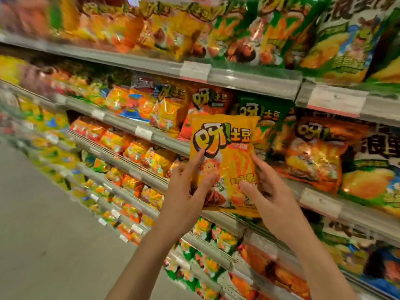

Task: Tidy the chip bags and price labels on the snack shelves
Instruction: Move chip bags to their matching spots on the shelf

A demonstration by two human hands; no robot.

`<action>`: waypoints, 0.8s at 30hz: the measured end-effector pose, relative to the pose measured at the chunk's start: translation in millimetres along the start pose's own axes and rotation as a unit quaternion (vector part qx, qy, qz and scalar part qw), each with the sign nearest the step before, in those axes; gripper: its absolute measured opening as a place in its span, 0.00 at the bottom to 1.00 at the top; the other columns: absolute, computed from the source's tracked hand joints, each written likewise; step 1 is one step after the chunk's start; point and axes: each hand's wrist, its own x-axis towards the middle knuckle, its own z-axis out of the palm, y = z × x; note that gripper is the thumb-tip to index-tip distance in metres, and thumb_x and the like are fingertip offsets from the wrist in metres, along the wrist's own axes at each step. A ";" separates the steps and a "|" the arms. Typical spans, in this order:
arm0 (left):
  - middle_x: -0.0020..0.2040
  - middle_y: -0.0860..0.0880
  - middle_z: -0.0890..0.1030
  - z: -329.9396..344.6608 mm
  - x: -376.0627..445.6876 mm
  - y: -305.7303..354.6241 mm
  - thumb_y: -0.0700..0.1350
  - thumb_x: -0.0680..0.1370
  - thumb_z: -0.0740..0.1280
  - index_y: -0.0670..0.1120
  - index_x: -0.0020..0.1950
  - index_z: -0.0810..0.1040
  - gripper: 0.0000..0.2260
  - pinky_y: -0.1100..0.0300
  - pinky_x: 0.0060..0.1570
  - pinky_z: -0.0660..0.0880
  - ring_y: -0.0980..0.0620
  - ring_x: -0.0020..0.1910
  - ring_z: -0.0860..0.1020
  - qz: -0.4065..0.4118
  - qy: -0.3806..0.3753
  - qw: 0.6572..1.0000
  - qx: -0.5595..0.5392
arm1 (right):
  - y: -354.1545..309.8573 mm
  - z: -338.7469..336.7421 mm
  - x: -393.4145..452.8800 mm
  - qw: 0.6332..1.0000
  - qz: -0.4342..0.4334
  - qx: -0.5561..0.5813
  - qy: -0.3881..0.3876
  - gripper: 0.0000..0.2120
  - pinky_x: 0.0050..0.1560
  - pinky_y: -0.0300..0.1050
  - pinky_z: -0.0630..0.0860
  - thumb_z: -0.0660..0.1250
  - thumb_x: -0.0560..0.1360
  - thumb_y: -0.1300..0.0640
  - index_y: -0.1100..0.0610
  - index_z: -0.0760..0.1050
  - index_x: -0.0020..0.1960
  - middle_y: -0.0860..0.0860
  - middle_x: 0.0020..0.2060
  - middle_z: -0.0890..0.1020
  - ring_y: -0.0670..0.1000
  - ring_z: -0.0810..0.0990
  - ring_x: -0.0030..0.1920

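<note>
Before the middle shelf (255,87), a yellow bag (223,161) stands upright, pinched at its lower edges between left hand (186,191) and right hand (268,187), apparently to face it forward above a label (320,202).

Two bare hands: left hand (184,195), right hand (273,198); one yellow chip bag (223,148) held up between them; five shelf tiers (249,82) visible; shelved bags too many, too blurred to count; three near price labels (195,71) legible as tags, farther ones unclear.
</note>
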 end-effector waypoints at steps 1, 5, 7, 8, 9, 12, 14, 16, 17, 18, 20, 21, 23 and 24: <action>0.66 0.56 0.70 -9.2 6.5 -7.5 0.65 0.78 0.62 0.73 0.75 0.60 0.26 0.75 0.53 0.69 0.73 0.56 0.69 -0.002 0.006 1.000 0.003 | -0.9 11.6 10.9 1.000 -0.001 0.007 -0.007 0.30 0.66 0.53 0.76 0.67 0.74 0.36 0.26 0.60 0.73 0.36 0.69 0.74 0.41 0.75 0.67; 0.64 0.58 0.71 -46.4 40.6 -44.2 0.67 0.77 0.61 0.73 0.75 0.61 0.27 0.62 0.60 0.75 0.75 0.55 0.70 0.001 0.029 0.999 0.022 | 0.8 61.9 59.4 0.999 0.000 0.036 -0.032 0.30 0.69 0.60 0.73 0.68 0.72 0.33 0.23 0.60 0.71 0.38 0.71 0.73 0.47 0.72 0.71; 0.65 0.60 0.71 -65.1 61.1 -62.7 0.65 0.78 0.62 0.72 0.76 0.61 0.26 0.58 0.62 0.76 0.76 0.56 0.70 0.005 0.042 0.999 0.027 | 0.6 86.8 87.7 0.998 -0.008 0.050 -0.039 0.31 0.69 0.58 0.73 0.68 0.72 0.34 0.24 0.60 0.71 0.38 0.71 0.72 0.43 0.71 0.71; 0.65 0.60 0.70 -74.5 72.6 -71.8 0.65 0.79 0.62 0.70 0.77 0.62 0.26 0.57 0.63 0.76 0.76 0.58 0.70 0.005 0.047 0.998 0.029 | -0.5 98.8 102.3 0.997 -0.016 0.056 -0.044 0.30 0.69 0.54 0.73 0.69 0.73 0.36 0.25 0.60 0.72 0.36 0.71 0.72 0.39 0.71 0.70; 0.65 0.61 0.70 -84.6 85.1 -79.6 0.64 0.79 0.62 0.70 0.77 0.62 0.25 0.55 0.65 0.76 0.76 0.60 0.70 0.006 0.052 0.998 0.033 | -3.3 110.7 117.2 0.997 -0.025 0.062 -0.047 0.30 0.69 0.50 0.72 0.69 0.75 0.38 0.26 0.61 0.73 0.35 0.71 0.71 0.33 0.69 0.68; 0.65 0.60 0.70 -116.8 127.0 -101.9 0.66 0.80 0.61 0.71 0.77 0.61 0.25 0.50 0.66 0.76 0.69 0.64 0.71 0.003 0.051 0.997 0.057 | -10.5 144.7 162.4 0.994 -0.032 0.090 -0.050 0.30 0.67 0.39 0.71 0.69 0.77 0.42 0.29 0.61 0.74 0.30 0.68 0.71 0.26 0.68 0.65; 0.65 0.58 0.70 -136.6 153.2 -115.2 0.66 0.80 0.61 0.71 0.77 0.61 0.25 0.52 0.65 0.76 0.69 0.61 0.73 0.005 0.053 0.996 0.067 | -16.3 166.8 191.0 0.994 -0.033 0.095 -0.052 0.30 0.66 0.36 0.68 0.69 0.77 0.43 0.29 0.61 0.74 0.26 0.65 0.70 0.21 0.65 0.61; 0.65 0.58 0.71 -154.6 175.4 -128.9 0.65 0.80 0.61 0.69 0.78 0.61 0.26 0.59 0.64 0.73 0.74 0.57 0.72 0.008 0.060 0.996 0.071 | -22.3 188.2 217.1 0.994 -0.036 0.088 -0.052 0.30 0.69 0.40 0.66 0.69 0.77 0.42 0.29 0.61 0.74 0.25 0.65 0.68 0.23 0.64 0.62; 0.65 0.59 0.71 -162.7 184.6 -136.1 0.64 0.80 0.62 0.69 0.78 0.61 0.26 0.63 0.62 0.72 0.74 0.56 0.72 0.008 0.062 0.996 0.071 | -25.1 198.0 227.7 0.994 -0.037 0.082 -0.054 0.30 0.70 0.42 0.66 0.68 0.77 0.42 0.29 0.61 0.74 0.24 0.65 0.67 0.25 0.64 0.63; 0.65 0.59 0.71 -169.9 192.9 -143.3 0.63 0.80 0.62 0.69 0.78 0.61 0.26 0.66 0.61 0.70 0.74 0.56 0.71 0.009 0.064 0.995 0.071 | -27.0 206.9 237.1 0.995 -0.037 0.076 -0.057 0.30 0.70 0.42 0.65 0.68 0.76 0.41 0.28 0.61 0.74 0.23 0.64 0.66 0.27 0.65 0.64; 0.65 0.60 0.72 -181.6 207.9 -156.1 0.63 0.80 0.62 0.70 0.77 0.61 0.26 0.70 0.59 0.69 0.73 0.57 0.71 0.006 0.064 0.996 0.067 | -30.2 221.7 252.7 0.995 -0.039 0.066 -0.058 0.30 0.70 0.42 0.66 0.68 0.76 0.40 0.27 0.61 0.73 0.22 0.62 0.66 0.31 0.66 0.65; 0.64 0.61 0.72 -186.5 215.7 -162.1 0.63 0.80 0.62 0.71 0.77 0.61 0.25 0.69 0.59 0.70 0.73 0.58 0.71 0.005 0.062 0.996 0.058 | -31.6 228.0 259.5 0.996 -0.038 0.062 -0.056 0.30 0.69 0.42 0.66 0.68 0.75 0.39 0.26 0.61 0.73 0.20 0.60 0.66 0.31 0.67 0.66; 0.64 0.61 0.72 -194.0 232.7 -175.0 0.63 0.80 0.63 0.70 0.77 0.62 0.25 0.72 0.59 0.69 0.73 0.56 0.71 0.015 0.058 0.997 0.049 | -34.0 239.0 271.8 0.997 -0.033 0.054 -0.040 0.30 0.68 0.44 0.68 0.68 0.73 0.38 0.24 0.61 0.72 0.19 0.58 0.66 0.35 0.68 0.67; 0.64 0.61 0.73 -197.2 241.8 -181.9 0.62 0.80 0.63 0.69 0.77 0.62 0.26 0.76 0.57 0.67 0.74 0.55 0.71 0.024 0.051 0.997 0.048 | -34.9 244.4 277.1 0.998 -0.028 0.048 -0.028 0.30 0.68 0.46 0.69 0.68 0.72 0.37 0.23 0.61 0.71 0.21 0.59 0.67 0.38 0.68 0.68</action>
